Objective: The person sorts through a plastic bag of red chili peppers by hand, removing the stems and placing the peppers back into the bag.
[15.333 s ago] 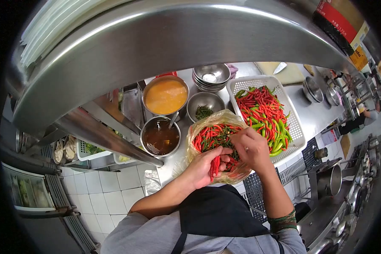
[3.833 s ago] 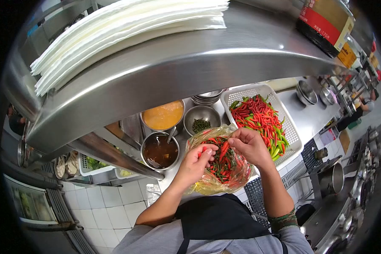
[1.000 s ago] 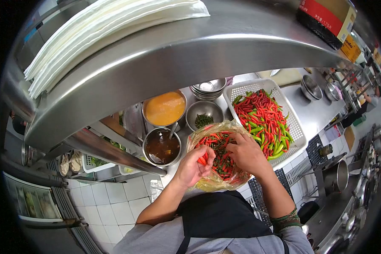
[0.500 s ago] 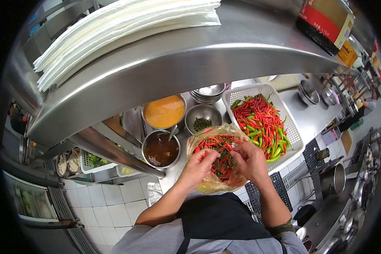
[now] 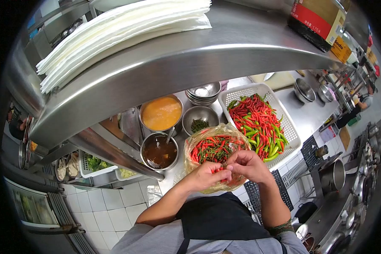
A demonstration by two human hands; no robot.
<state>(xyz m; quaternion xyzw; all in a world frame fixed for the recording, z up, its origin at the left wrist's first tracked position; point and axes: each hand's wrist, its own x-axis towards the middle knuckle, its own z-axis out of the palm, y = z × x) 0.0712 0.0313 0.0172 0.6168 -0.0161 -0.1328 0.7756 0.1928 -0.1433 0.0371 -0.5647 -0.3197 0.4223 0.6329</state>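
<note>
My left hand (image 5: 205, 175) and my right hand (image 5: 249, 166) meet over the near side of a plastic bag (image 5: 189, 146) full of thin red chili peppers (image 5: 211, 146) with green stems. Both hands are closed in a pinch, fingertips almost touching. A bit of red shows at the left fingers, seemingly a chili pepper they grip. What the right fingers pinch is hidden. Beyond the bag, a metal bowl (image 5: 211, 116) holds small green stems. To the right stands a white perforated basket (image 5: 294, 135) heaped with red and green chili peppers (image 5: 258, 122).
Left of the bag are a pot of orange liquid (image 5: 161, 113) and a pot of dark sauce (image 5: 158, 152) with a spoon. A steel shelf (image 5: 178, 63) crosses overhead, bearing folded white cloths (image 5: 122, 38) and a large jar (image 5: 315, 21). Stacked bowls (image 5: 204, 92) stand behind.
My hands have come together and moved toward my body, from apart over the bag's middle to its near edge. The view has shifted slightly.
</note>
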